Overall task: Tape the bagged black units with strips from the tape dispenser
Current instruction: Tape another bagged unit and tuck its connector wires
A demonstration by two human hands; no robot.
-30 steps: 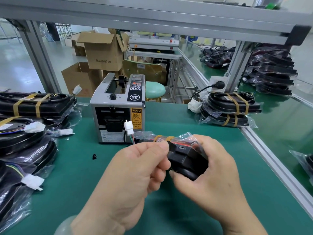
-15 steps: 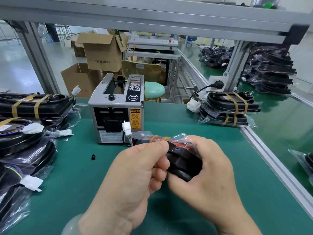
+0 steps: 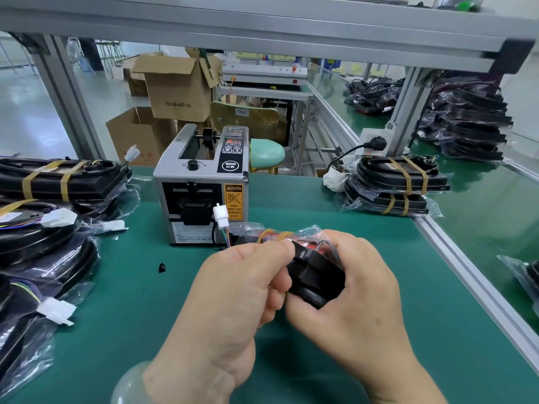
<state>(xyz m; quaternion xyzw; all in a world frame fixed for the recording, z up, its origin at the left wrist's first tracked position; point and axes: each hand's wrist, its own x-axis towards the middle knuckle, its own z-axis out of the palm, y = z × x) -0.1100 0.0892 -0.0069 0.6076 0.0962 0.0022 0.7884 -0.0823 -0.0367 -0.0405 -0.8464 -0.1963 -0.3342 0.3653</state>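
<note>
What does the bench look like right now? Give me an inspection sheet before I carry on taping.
Surface: green mat, aluminium rail along its right edge.
Job's things: tape dispenser behind the held bagged unit, which bears two tan bands; taped stack right, bagged pile left.
Clutter: small black scrap on the mat.
Grippers: left hand and right hand both grip the bagged unit.
Cables: white connector on coloured wires sticks up from the unit; black plug in the socket.
Surroundings: cardboard boxes, green stool beyond the bench.
</note>
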